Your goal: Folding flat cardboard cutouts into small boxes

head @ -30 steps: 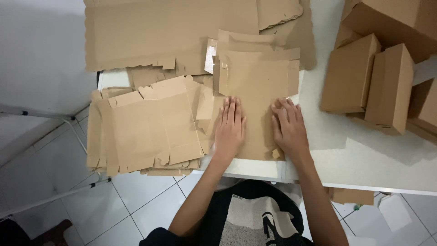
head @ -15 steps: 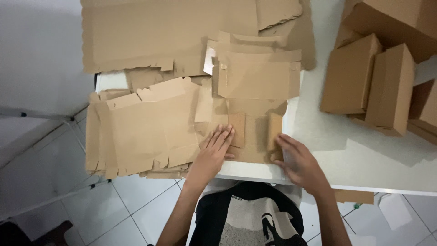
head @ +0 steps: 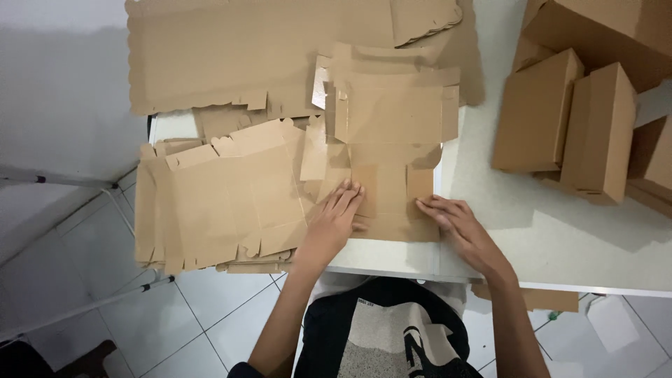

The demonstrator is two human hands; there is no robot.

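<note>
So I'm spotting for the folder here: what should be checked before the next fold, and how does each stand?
1. Left hand flat on the box blank: ok.
2. Right hand on the blank's near right edge: ok.
3. Blank fully on the white table: ok.
4. Loose blank stack overhangs the table's left edge: not ok.
5. Finished boxes apart from the hands: ok.
6. Crease lines pre-scored: cannot tell.

Folded brown boxes (head: pixel 581 126) on white table (head: pixel 560 231), large cardboard sheet (head: pixel 238 49), tiled floor (head: pixel 175 329)
</note>
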